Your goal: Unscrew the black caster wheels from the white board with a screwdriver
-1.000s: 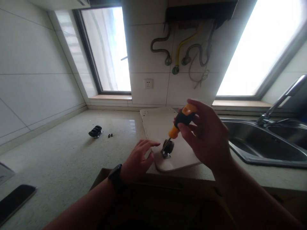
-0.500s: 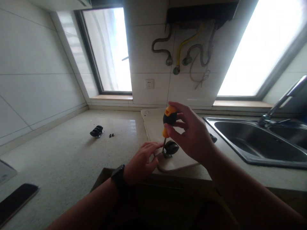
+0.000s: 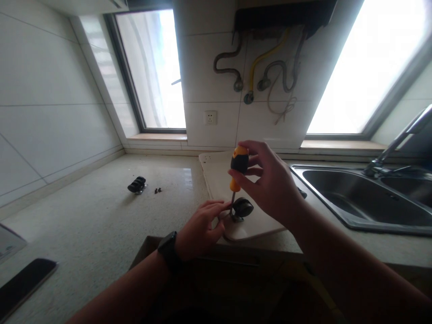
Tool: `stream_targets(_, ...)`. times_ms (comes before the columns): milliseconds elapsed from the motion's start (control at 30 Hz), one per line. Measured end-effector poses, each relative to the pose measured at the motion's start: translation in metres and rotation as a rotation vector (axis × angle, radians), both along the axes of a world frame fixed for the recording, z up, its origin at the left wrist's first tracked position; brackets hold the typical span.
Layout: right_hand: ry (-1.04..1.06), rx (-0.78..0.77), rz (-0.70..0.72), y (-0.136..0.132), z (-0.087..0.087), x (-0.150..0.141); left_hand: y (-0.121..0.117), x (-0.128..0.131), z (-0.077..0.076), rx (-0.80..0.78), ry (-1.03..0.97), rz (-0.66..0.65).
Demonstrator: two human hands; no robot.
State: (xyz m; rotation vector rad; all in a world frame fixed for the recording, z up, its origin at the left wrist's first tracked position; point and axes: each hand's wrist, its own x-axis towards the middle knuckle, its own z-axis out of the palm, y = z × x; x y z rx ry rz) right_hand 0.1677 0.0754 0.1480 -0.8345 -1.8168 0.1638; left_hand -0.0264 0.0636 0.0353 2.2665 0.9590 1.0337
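Note:
My right hand [image 3: 270,184] grips an orange and black screwdriver [image 3: 237,168], held upright with its tip down at the metal base plate of a black caster wheel [image 3: 241,208]. The caster stands on the near corner of a pale board [image 3: 221,177] lying on the countertop. My left hand [image 3: 202,227], with a dark watch on its wrist, rests on the board's near corner, fingers curled and fingertips touching the spot beside the screwdriver tip and the caster's plate.
A second black caster [image 3: 137,184] and a few small screws [image 3: 157,190] lie on the speckled countertop [image 3: 101,225] to the left. A dark phone [image 3: 25,281] lies at the near left. A steel sink [image 3: 364,198] with a tap [image 3: 394,144] is at the right.
My right hand swung the screwdriver from a tilted hold to upright and moved left, setting its tip at the caster's plate. The left fingertips closed in beside the tip.

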Motion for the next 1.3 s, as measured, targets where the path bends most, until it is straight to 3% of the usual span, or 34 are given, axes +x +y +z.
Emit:
stream_targets(200, -0.057, -0.085, 0.065, 0.001, 0.007, -0.002, 0.000, 0.000, 0.001, -0.002, -0.021, -0.003)
stream_targets(400, -0.083, -0.095, -0.029, 0.003, 0.010, 0.001, 0.001, -0.001, 0.001, -0.017, -0.012, -0.012)
stream_targets(700, -0.050, -0.192, -0.080, 0.002, 0.037, -0.001, 0.004, 0.012, 0.017, -0.142, -0.101, -0.015)
stream_targets(867, 0.035, -0.304, 0.088, 0.007, 0.042, 0.005, 0.011, 0.016, 0.012, -0.186, -0.201, -0.027)
stream_targets(1100, -0.148, -0.392, 0.464, 0.008, 0.047, 0.019, 0.015, 0.019, 0.005, -0.140, -0.281, 0.040)
stream_targets(1200, -0.154, -0.396, 0.480, 0.013, 0.045, 0.017, 0.016, 0.024, 0.006, -0.106, -0.315, 0.062)
stream_targets(1300, -0.141, -0.360, 0.350, 0.016, 0.043, 0.011, 0.018, 0.029, 0.007, -0.103, -0.366, 0.074)
